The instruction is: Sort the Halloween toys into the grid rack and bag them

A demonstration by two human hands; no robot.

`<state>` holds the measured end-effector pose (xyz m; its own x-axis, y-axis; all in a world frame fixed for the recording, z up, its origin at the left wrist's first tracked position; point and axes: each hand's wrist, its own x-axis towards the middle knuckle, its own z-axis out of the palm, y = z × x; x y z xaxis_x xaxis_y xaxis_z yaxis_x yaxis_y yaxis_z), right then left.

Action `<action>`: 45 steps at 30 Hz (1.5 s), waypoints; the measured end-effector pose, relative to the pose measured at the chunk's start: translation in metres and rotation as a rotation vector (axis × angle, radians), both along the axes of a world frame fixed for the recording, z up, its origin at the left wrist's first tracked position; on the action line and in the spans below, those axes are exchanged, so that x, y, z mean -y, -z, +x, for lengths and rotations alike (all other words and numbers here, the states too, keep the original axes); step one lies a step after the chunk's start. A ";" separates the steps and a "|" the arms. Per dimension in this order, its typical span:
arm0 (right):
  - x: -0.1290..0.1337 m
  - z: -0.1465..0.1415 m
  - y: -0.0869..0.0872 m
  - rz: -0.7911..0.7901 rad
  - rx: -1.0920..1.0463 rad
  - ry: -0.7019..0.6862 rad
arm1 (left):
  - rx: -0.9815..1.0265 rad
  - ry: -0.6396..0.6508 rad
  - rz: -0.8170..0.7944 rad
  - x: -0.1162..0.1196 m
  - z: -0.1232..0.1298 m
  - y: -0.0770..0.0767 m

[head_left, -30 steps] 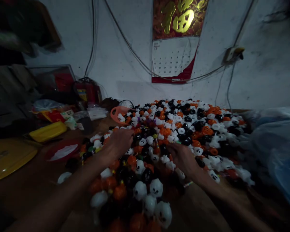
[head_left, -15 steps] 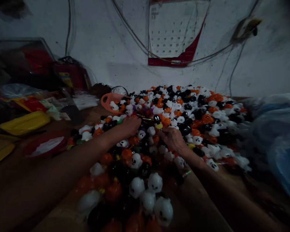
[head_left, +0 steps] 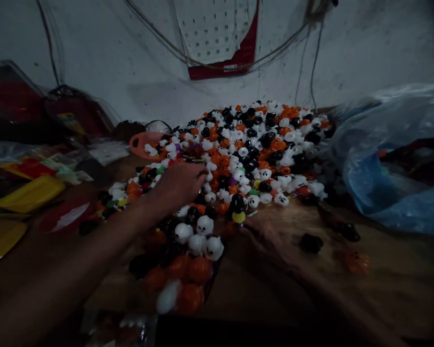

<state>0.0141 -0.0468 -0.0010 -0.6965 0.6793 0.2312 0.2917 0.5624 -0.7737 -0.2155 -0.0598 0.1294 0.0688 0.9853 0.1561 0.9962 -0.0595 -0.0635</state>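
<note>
My right hand (head_left: 262, 231), dim and a little blurred, is closed on the lower end of a small black toy with a yellow base (head_left: 238, 208), held upright above the table. Across from it, my left hand (head_left: 188, 180) is curled at the near edge of a big heap of small Halloween toys (head_left: 246, 140). Its fingertips are mostly hidden, so what they hold cannot be made out. Round white ghost heads (head_left: 205, 225) and orange pumpkins (head_left: 200, 269) lie in a cluster nearer to me, between my forearms.
An orange basket (head_left: 139, 144) stands at the heap's left. Further left are a red dish (head_left: 83, 219) and a yellow container (head_left: 31, 193). On the right lie a blue plastic bag (head_left: 365, 193), a black piece (head_left: 311, 243) and an orange pumpkin (head_left: 357, 262) on the wooden table (head_left: 292, 217).
The view has swung right and down. My right hand has drawn back from the heap towards me with the black and yellow toy. My left hand stays at the heap.
</note>
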 end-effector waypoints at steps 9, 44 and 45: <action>0.014 0.007 -0.005 -0.003 -0.183 0.061 | 0.503 -0.027 -0.071 0.054 0.049 -0.005; 0.035 -0.028 0.038 -0.033 -0.143 0.087 | 0.297 0.078 0.038 0.092 0.048 0.051; 0.036 -0.029 0.039 -0.010 -0.134 0.068 | 0.337 0.046 0.049 0.091 0.048 0.047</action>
<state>-0.0147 -0.0825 -0.0399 -0.6118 0.7270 0.3117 0.2230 0.5366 -0.8138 -0.1672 -0.1505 0.0828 0.0494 0.9731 0.2250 0.9580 -0.1098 0.2649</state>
